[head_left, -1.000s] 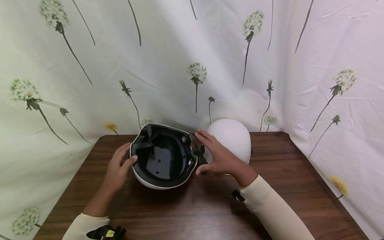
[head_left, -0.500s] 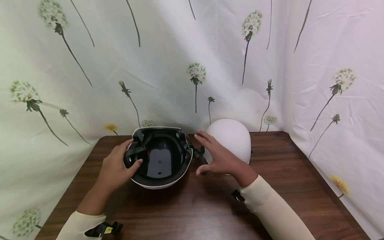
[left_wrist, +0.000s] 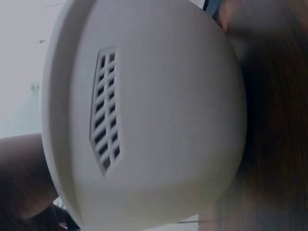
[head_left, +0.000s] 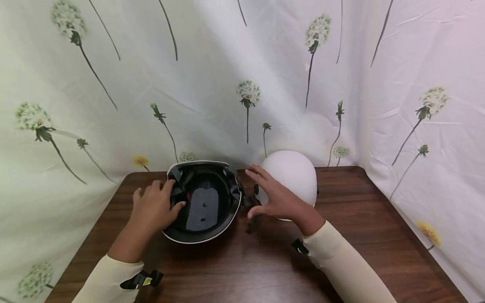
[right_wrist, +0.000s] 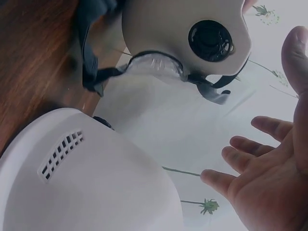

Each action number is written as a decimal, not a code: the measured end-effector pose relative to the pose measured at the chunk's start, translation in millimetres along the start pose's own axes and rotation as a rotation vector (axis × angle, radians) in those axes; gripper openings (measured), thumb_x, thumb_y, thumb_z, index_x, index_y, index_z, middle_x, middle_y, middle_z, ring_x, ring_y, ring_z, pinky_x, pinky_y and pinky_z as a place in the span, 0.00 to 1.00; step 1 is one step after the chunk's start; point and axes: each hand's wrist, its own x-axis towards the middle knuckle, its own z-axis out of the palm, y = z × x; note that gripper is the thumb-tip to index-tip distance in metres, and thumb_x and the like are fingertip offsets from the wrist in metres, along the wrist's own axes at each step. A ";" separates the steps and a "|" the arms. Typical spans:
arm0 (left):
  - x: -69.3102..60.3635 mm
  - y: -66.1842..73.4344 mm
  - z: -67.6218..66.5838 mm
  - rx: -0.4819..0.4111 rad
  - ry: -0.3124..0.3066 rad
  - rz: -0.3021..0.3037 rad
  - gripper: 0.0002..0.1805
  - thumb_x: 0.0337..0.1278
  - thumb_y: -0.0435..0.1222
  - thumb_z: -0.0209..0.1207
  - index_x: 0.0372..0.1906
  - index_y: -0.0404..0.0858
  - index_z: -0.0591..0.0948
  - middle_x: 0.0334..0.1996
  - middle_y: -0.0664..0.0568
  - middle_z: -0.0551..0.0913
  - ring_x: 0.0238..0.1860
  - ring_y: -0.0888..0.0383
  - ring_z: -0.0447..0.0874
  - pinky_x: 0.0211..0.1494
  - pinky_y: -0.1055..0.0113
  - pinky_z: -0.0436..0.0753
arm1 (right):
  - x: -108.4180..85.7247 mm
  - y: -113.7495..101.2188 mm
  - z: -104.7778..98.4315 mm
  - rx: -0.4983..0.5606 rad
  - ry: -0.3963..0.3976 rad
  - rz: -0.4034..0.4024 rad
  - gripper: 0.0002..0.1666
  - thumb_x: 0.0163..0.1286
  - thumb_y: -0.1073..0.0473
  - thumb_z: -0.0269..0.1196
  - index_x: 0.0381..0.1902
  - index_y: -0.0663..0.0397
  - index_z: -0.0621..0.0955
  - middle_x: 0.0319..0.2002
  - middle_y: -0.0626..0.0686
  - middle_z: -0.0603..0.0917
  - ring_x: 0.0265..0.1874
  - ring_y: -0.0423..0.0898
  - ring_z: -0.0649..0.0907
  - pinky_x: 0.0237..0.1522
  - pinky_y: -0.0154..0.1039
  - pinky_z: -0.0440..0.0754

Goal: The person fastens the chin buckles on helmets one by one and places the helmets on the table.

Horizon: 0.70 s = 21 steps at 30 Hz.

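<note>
A white helmet (head_left: 191, 243) lies upturned on the table in the head view, its black lining (head_left: 204, 208) facing up. My left hand (head_left: 151, 210) grips its left rim, with the thumb reaching over the inside; some of the fingertips are hidden. The shell's grille vent (left_wrist: 106, 110) fills the middle of the left wrist view. My right hand (head_left: 278, 195), fingers spread and holding nothing, hovers before a second white helmet (head_left: 293, 170) that sits dome up. A dark strap (right_wrist: 89, 57) hangs from the upturned helmet, close to the right thumb in the head view.
Both helmets stand toward the back of the brown wooden table (head_left: 242, 269). Right behind them hangs a white cloth (head_left: 204, 118) printed with flowers, which also runs down both sides.
The upturned helmet has turned and levelled, shifting slightly left. My left hand has moved further over its rim. The strap end now dangles below my right thumb; that hand has barely moved.
</note>
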 end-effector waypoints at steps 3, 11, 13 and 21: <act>2.8 2.3 1.3 0.009 -0.009 -0.014 0.37 0.69 0.50 0.71 0.71 0.29 0.76 0.61 0.22 0.78 0.61 0.23 0.80 0.68 0.16 0.63 | -0.8 1.7 -0.9 -0.001 0.005 -0.005 0.73 0.56 0.34 0.80 0.90 0.49 0.57 0.91 0.50 0.49 0.88 0.57 0.60 0.76 0.61 0.77; 10.2 4.3 4.2 -0.093 -0.039 -0.062 0.23 0.68 0.42 0.72 0.54 0.29 0.77 0.65 0.20 0.74 0.66 0.18 0.72 0.70 0.10 0.54 | -2.9 5.9 -3.1 -0.003 0.006 0.014 0.68 0.59 0.33 0.77 0.89 0.48 0.60 0.91 0.50 0.48 0.88 0.58 0.62 0.75 0.62 0.78; 11.5 4.4 4.9 -0.096 -0.033 -0.057 0.19 0.67 0.37 0.71 0.49 0.30 0.77 0.65 0.20 0.73 0.68 0.17 0.69 0.70 0.09 0.51 | -2.3 7.2 -2.8 -0.004 0.008 0.001 0.67 0.60 0.30 0.74 0.89 0.49 0.61 0.91 0.52 0.48 0.87 0.60 0.62 0.75 0.63 0.78; 19.1 6.9 7.1 -0.061 0.102 -0.055 0.15 0.63 0.32 0.70 0.46 0.27 0.78 0.66 0.21 0.74 0.72 0.20 0.66 0.74 0.10 0.50 | -2.1 7.5 -1.7 0.009 0.006 -0.011 0.66 0.62 0.18 0.61 0.88 0.50 0.63 0.91 0.55 0.48 0.88 0.62 0.61 0.76 0.66 0.76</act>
